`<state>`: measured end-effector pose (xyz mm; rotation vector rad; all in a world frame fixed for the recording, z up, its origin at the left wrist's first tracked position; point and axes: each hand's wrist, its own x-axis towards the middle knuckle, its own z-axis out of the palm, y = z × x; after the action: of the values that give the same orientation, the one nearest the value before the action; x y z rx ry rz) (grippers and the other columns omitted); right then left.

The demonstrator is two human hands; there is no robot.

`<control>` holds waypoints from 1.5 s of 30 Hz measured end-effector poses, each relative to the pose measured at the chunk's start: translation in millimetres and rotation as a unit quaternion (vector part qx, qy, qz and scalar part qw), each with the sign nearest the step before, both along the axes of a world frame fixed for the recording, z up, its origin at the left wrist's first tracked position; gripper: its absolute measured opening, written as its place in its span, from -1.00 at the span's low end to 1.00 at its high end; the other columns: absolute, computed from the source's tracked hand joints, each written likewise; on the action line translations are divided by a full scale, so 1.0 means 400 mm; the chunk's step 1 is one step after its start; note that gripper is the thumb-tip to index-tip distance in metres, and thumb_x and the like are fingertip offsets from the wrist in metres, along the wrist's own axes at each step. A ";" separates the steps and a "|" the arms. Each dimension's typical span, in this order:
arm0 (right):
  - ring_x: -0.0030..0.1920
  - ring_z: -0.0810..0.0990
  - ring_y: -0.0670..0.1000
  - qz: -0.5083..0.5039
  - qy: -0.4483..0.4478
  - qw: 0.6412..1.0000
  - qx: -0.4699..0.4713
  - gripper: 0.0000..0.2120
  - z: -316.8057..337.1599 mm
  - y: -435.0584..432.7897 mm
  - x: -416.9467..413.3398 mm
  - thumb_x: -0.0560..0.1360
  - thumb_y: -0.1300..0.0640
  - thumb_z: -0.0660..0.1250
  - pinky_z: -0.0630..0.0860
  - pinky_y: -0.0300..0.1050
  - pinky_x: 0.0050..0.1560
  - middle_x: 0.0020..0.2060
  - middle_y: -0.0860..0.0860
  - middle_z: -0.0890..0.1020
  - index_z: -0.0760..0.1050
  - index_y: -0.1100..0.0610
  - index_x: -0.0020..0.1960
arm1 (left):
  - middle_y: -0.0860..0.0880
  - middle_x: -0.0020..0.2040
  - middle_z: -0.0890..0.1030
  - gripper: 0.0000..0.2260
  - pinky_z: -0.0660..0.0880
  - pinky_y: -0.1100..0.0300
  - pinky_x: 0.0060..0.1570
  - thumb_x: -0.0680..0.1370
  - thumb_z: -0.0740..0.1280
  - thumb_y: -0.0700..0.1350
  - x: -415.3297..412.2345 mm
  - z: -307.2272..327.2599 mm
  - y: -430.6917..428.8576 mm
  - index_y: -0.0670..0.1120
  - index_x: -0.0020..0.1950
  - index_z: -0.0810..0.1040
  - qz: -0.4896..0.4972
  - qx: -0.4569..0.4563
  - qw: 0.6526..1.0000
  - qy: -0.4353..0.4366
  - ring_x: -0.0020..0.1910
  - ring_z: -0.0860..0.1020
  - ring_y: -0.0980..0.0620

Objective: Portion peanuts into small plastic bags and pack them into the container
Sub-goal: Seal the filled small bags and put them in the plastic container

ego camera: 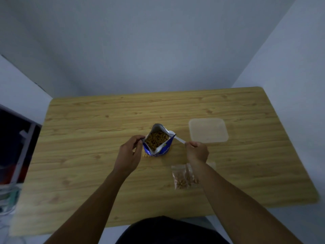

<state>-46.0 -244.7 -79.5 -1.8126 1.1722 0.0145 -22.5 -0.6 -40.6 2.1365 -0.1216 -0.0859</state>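
The blue foil bag [165,149], silver inside, stands open at centre frame, showing brown peanuts [156,140]. The left hand [129,155] pinches its left rim. The right hand [197,151] pinches a thin white strip [179,139] at its right corner. Further right lies a translucent rounded-square container [208,130]. Below it are clear small bags [181,176], partly behind the forearm.

The wooden table [88,173] bears a peanut pouch [163,149], a clear container [208,130] and filled small bags [182,176].

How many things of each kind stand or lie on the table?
Blue peanut bag: 1
Clear container: 1
Small bags with peanuts: 2, it seems
Clear patch beside them: too blurred to count
Total: 4
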 end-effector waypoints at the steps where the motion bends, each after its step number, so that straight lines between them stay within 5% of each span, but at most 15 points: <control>1: -0.17 0.57 0.03 0.023 0.023 0.999 -0.013 -0.80 -0.005 0.000 -0.001 0.52 0.02 0.43 0.45 -0.18 -0.10 -0.07 0.06 0.73 0.71 0.10 0.05 | 0.10 -0.06 0.65 -0.81 0.41 0.53 -0.11 0.64 0.24 -0.21 0.001 -0.001 0.001 -0.07 0.18 0.60 -0.001 0.001 1.000 -0.002 -0.08 0.58 0.37; 6: -0.03 0.65 0.17 0.127 0.120 0.980 -0.091 -0.70 -0.017 -0.001 0.005 0.54 -0.09 0.33 0.47 -0.11 -0.09 -0.06 0.08 0.71 0.69 0.08 0.07 | 0.11 -0.04 0.65 -0.81 0.44 0.50 -0.08 0.64 0.24 -0.20 0.006 0.001 0.009 -0.06 0.19 0.59 -0.016 0.004 1.000 -0.002 -0.05 0.59 0.36; 11: -0.22 0.56 0.10 0.190 0.140 0.953 -0.191 -0.73 -0.003 0.000 0.004 0.52 -0.07 0.31 0.44 -0.10 -0.18 -0.18 0.05 0.69 0.67 0.10 -0.06 | 0.10 -0.02 0.66 -0.81 0.48 0.43 -0.04 0.64 0.25 -0.19 0.008 0.000 0.010 -0.05 0.19 0.59 -0.018 0.000 1.000 -0.005 -0.02 0.61 0.30; 16: -0.12 0.62 0.08 0.249 0.008 0.950 -0.186 -0.89 0.024 -0.001 -0.014 0.51 0.09 0.32 0.48 -0.09 -0.21 -0.18 0.01 0.64 0.60 0.09 -0.06 | 0.18 0.05 0.65 -0.78 0.56 0.28 0.02 0.59 0.34 -0.20 0.010 -0.006 0.021 0.03 0.20 0.57 -0.042 -0.012 0.999 0.004 0.10 0.61 0.26; 18: -0.10 0.62 -0.02 0.288 -0.097 0.943 -0.133 -0.79 0.045 0.003 -0.009 0.50 0.09 0.39 0.57 -0.10 -0.12 -0.08 -0.02 0.66 0.62 0.06 0.12 | 0.15 0.08 0.65 -0.73 0.56 0.30 0.10 0.54 0.41 -0.20 0.012 -0.006 0.028 -0.01 0.23 0.57 -0.064 -0.005 0.998 -0.007 0.12 0.60 0.27; 21: 0.08 0.56 -0.08 0.423 -0.184 0.878 -0.130 -0.58 0.082 -0.002 0.018 0.48 0.08 0.42 0.55 -0.15 0.04 0.12 -0.06 0.58 0.52 0.02 0.33 | 0.10 0.10 0.65 -0.67 0.52 0.33 0.18 0.50 0.48 -0.19 0.023 -0.006 0.042 -0.06 0.25 0.58 -0.097 0.018 0.995 -0.025 0.12 0.61 0.26; 25: 0.19 0.52 0.06 0.523 -0.166 0.807 -0.219 -0.60 0.113 -0.001 0.063 0.48 0.21 0.40 0.51 -0.01 0.09 0.13 0.02 0.61 0.56 0.09 0.32 | 0.07 -0.03 0.70 -0.77 0.56 0.27 0.11 0.45 0.51 -0.22 0.048 0.005 0.048 -0.11 0.09 0.65 -0.109 0.026 0.993 -0.036 0.01 0.65 0.23; 30: 0.03 0.53 0.13 0.531 -0.138 0.800 -0.244 -0.85 0.120 -0.005 0.091 0.46 0.28 0.38 0.49 0.01 -0.07 -0.12 0.07 0.64 0.67 0.16 -0.01 | 0.09 -0.15 0.72 -0.88 0.57 0.29 -0.09 0.45 0.50 -0.28 0.066 0.013 0.049 -0.11 -0.06 0.70 -0.109 0.040 0.992 -0.053 -0.13 0.66 0.27; 34: -0.13 0.58 0.10 0.470 -0.137 0.848 -0.203 -0.89 0.097 -0.037 0.087 0.41 0.28 0.46 0.55 0.11 -0.15 -0.25 0.03 0.64 0.62 0.10 -0.23 | 0.21 -0.39 0.62 -0.96 0.38 0.51 -0.31 0.45 0.50 -0.27 0.058 0.004 0.049 -0.17 -0.15 0.68 -0.028 0.045 0.998 -0.045 -0.34 0.57 0.33; 40: -0.24 0.61 0.04 0.426 -0.135 0.877 -0.177 -0.81 0.094 -0.036 0.096 0.40 0.33 0.44 0.58 0.06 -0.23 -0.31 0.00 0.66 0.58 0.09 -0.31 | 0.01 -0.38 0.62 -0.94 0.37 0.29 -0.39 0.47 0.49 -0.22 0.053 -0.010 0.028 -0.11 -0.18 0.65 0.017 0.042 0.998 -0.040 -0.37 0.52 0.03; 45: -0.11 0.45 -0.06 0.485 -0.104 0.852 -0.165 -0.78 0.115 -0.038 0.103 0.43 0.23 0.48 0.49 -0.03 -0.10 -0.24 -0.04 0.64 0.54 -0.03 -0.27 | 0.09 -0.40 0.59 -0.94 0.33 0.43 -0.41 0.49 0.48 -0.21 0.053 -0.013 0.042 -0.11 -0.18 0.65 -0.002 0.045 0.999 -0.012 -0.43 0.50 0.23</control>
<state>-4.8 -260.0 -33.4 -2.4663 0.0022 0.2051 -1.4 16.2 -46.0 2.2282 -0.1393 -0.0687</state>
